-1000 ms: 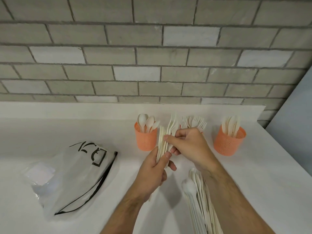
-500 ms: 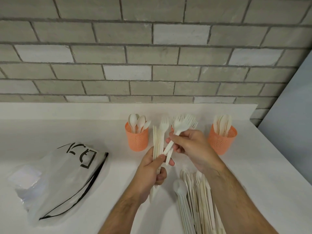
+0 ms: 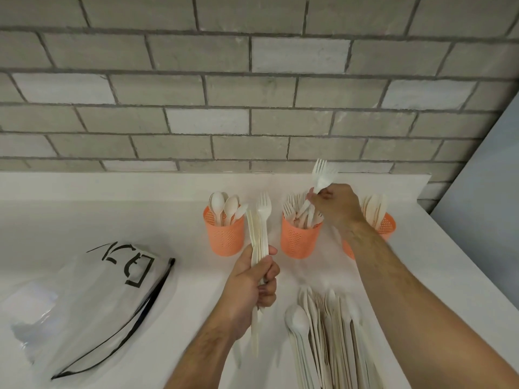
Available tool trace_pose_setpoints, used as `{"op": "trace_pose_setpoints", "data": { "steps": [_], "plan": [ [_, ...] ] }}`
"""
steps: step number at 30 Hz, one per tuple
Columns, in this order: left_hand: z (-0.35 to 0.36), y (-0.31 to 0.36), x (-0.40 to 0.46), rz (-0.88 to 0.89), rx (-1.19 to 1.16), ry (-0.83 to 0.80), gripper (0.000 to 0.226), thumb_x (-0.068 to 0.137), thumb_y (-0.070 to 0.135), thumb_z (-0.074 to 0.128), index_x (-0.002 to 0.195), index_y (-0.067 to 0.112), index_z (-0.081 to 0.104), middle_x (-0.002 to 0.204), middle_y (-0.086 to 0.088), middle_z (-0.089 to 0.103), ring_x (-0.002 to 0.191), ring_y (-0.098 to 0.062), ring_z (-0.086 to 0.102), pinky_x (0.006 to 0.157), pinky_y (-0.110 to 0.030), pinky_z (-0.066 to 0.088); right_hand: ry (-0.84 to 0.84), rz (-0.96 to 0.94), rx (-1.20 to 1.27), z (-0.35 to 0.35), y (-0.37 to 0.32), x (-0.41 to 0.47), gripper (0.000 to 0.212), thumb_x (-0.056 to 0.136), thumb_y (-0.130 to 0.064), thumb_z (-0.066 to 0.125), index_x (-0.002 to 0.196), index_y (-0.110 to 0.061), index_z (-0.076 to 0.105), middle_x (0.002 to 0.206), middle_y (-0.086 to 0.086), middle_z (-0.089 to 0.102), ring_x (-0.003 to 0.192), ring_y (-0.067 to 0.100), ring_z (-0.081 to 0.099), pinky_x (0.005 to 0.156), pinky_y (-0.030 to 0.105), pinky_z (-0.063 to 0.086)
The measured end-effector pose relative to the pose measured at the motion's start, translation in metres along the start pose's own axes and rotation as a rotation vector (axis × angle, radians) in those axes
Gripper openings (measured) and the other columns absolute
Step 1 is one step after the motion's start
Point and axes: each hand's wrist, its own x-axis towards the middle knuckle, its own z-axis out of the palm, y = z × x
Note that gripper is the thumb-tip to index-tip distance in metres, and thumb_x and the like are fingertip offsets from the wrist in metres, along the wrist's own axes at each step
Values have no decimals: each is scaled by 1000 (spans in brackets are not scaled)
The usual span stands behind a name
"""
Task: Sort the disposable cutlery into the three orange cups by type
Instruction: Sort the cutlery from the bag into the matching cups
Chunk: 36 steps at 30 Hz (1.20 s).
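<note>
Three orange cups stand in a row on the white counter: the left cup holds spoons, the middle cup holds forks, the right cup holds knives and is partly hidden by my right arm. My right hand pinches white forks just above the middle cup, tines up. My left hand grips an upright bundle of cutlery with a fork on top, in front of the gap between the left and middle cups. A pile of loose cutlery lies at the lower right.
A clear plastic bag with black print and a black edge lies on the counter at the left. A grey brick wall rises behind the counter's raised back ledge. The counter's right edge runs diagonally beside a pale wall.
My right hand pulled forks off the bundle and carried them up and right to above the middle cup. My left hand kept hold of the bundle and stayed near the same place.
</note>
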Motion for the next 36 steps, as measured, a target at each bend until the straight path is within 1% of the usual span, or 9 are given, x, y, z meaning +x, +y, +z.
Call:
{"op": "trace_pose_setpoints", "data": {
  "steps": [4,8,13,17,21,26,29,33,36],
  "plan": [
    [-1,1,3,20,25,-13,13,102,10,43,112,10,52,64,0,44,50,-11,23,44,-21,20,-127,15,-62,-8,-6,-8,27,77,-17,82,102,-9,74,94,2,74,92,21,71,67,20,51],
    [0,2,5,41,39,-32,12,102,15,46,111,11,53,64,1,46,50,-11,24,44,-21,21,10,-87,-60,-26,-25,-38,30,80,-17,79,109,-18,69,99,-7,69,90,10,66,64,15,44],
    [7,2,5,60,93,-72,10,102,21,47,108,14,51,65,2,44,50,-11,23,45,-22,21,-489,-42,82,-2,-28,-84,8,85,-23,77,92,-18,79,74,3,73,65,7,61,64,20,46],
    [8,0,6,68,148,-91,15,102,24,48,111,13,52,66,1,43,50,-11,24,47,-24,20,-433,-39,177,9,-18,-88,9,86,-22,76,83,-13,78,60,-7,64,55,8,52,61,24,43],
    [9,-2,6,56,178,-84,19,103,26,46,111,10,52,67,0,45,49,-10,24,46,-23,21,-355,-53,261,3,-17,-87,9,85,-9,76,83,-1,73,65,9,62,59,17,52,55,25,44],
    [-1,-4,6,34,150,38,20,103,28,44,105,9,53,63,-1,43,47,-11,26,43,-22,22,9,-171,410,-25,-21,-54,14,88,-2,71,79,-11,67,69,6,65,56,6,57,56,17,45],
    [-4,-5,5,24,147,95,22,103,33,44,96,13,51,56,1,37,45,-12,25,43,-22,20,157,-230,151,-27,-13,-34,12,89,-11,73,82,-19,68,79,-3,70,60,-5,60,58,9,44],
    [3,-4,5,13,185,105,29,102,37,46,83,15,43,55,3,28,46,-12,20,42,-23,17,1,-114,-114,-12,5,-24,8,88,-20,73,96,-17,74,95,-4,72,85,9,68,67,16,49],
    [3,-1,6,3,167,69,31,101,35,48,79,16,39,57,4,26,48,-12,17,41,-22,18,87,-163,-191,-16,4,-42,14,90,-19,69,103,-16,73,98,-5,73,75,6,65,71,18,49]
  ]
}}
